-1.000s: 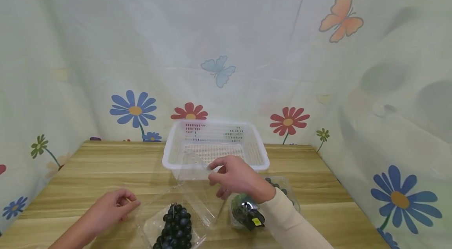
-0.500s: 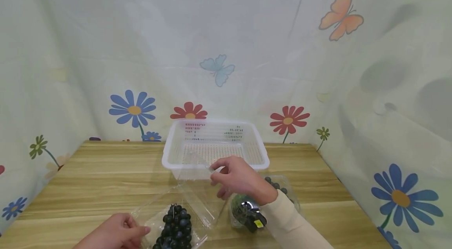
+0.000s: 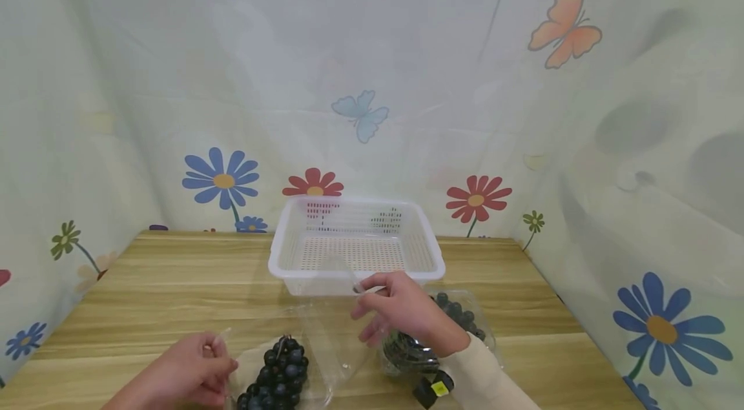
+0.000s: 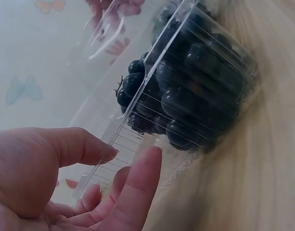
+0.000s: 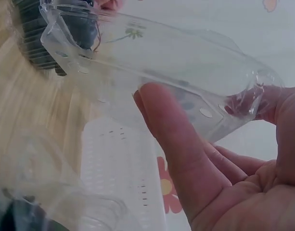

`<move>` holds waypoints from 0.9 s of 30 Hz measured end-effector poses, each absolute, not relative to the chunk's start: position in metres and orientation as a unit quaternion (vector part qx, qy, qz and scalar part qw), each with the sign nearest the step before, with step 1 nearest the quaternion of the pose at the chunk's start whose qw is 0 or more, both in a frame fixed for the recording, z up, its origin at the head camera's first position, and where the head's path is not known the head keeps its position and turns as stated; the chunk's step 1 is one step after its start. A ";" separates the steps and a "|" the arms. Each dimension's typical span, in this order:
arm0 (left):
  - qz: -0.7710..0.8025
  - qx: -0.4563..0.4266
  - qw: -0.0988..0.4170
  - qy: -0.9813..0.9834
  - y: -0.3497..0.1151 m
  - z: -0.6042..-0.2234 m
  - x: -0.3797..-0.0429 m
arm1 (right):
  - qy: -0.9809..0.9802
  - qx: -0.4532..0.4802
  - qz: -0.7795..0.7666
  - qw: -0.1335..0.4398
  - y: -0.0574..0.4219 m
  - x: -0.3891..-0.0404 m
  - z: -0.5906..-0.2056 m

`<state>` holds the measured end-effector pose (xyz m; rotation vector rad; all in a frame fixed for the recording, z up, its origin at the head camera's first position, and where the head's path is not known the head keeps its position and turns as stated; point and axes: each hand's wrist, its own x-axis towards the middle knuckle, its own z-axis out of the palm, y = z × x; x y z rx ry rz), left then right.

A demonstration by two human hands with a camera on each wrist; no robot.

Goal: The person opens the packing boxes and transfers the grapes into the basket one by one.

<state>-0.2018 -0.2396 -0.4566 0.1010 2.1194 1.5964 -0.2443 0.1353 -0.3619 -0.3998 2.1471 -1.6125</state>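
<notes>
A clear plastic clamshell box [image 3: 320,390] stands with its lid raised at the front of the table. In it lies a bunch of dark grapes [image 3: 279,374]. My left hand [image 3: 194,368] pinches the box's left rim; in the left wrist view the thumb lies on the edge, with the fingers [image 4: 137,187] at the ribbed wall. With my right hand [image 3: 407,313] I hold the raised lid [image 5: 152,57] by its edge. The right wrist view shows its index finger along the lid and the thumb seen through the plastic.
Behind the hands stands a white perforated basket [image 3: 276,255]. A second clear box with grapes [image 3: 459,313] sits to the right, partly hidden by my right forearm. A small black device with a yellow label [image 3: 433,387] is by that wrist. A patterned curtain [image 3: 372,42] surrounds the wooden table [image 3: 192,287].
My left hand has come in from the left to the box's rim and grips it. The grapes and box have shifted slightly left; my right hand has moved slightly right and down with the lid.
</notes>
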 end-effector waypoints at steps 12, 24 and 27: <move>0.610 0.051 0.219 0.760 -0.251 -0.454 -0.225 | 0.723 -0.122 -0.638 0.236 0.137 -0.232 -0.377; 0.596 0.066 0.208 0.773 -0.265 -0.452 -0.239 | 0.699 -0.113 -0.660 0.252 0.140 -0.224 -0.383; 0.595 0.066 0.202 0.776 -0.268 -0.451 -0.242 | 0.693 -0.112 -0.661 0.264 0.140 -0.223 -0.384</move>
